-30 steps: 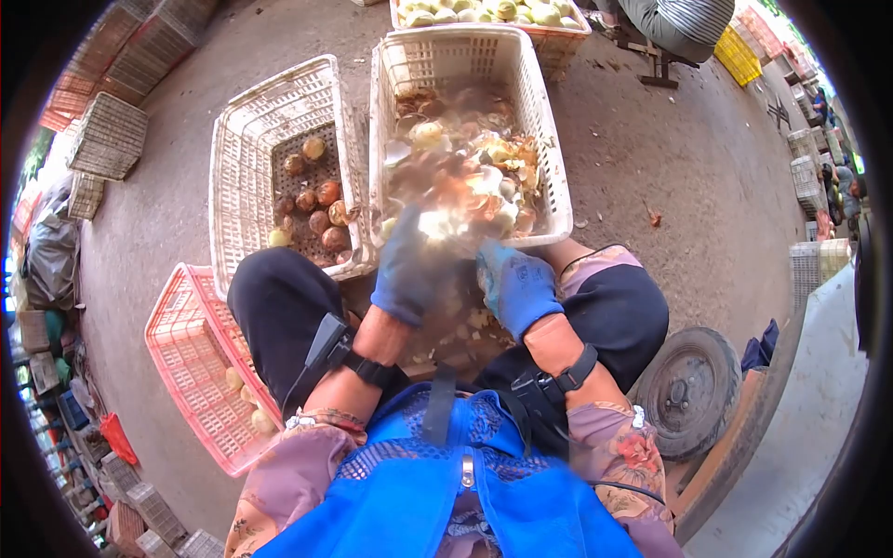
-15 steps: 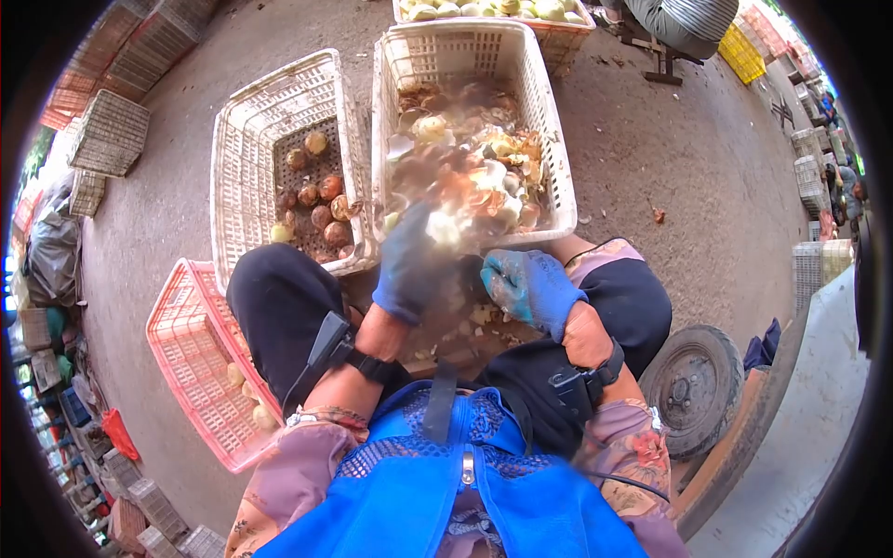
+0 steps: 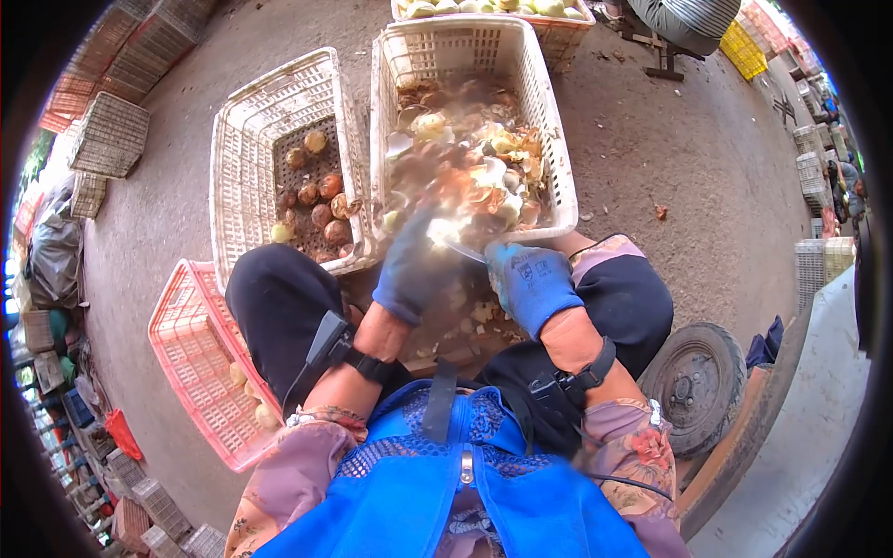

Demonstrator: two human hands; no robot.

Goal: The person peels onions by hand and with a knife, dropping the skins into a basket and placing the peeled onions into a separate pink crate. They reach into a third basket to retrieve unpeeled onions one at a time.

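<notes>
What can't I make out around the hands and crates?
Head view, left hand: fingers and anything held, blurred.
Head view, blade: handle, hidden by right hand.
Head view, peel crate: floor, hidden by peels.
Head view, far crate: far end, cut off by top edge.

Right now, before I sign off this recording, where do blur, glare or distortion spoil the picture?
Head view: a hazy smear softens the left hand and nearby peelings; glare washes out a pale patch beside that hand; the right hand looks sharper; wide-angle distortion bends the outer scene, and the corners are black.
</notes>
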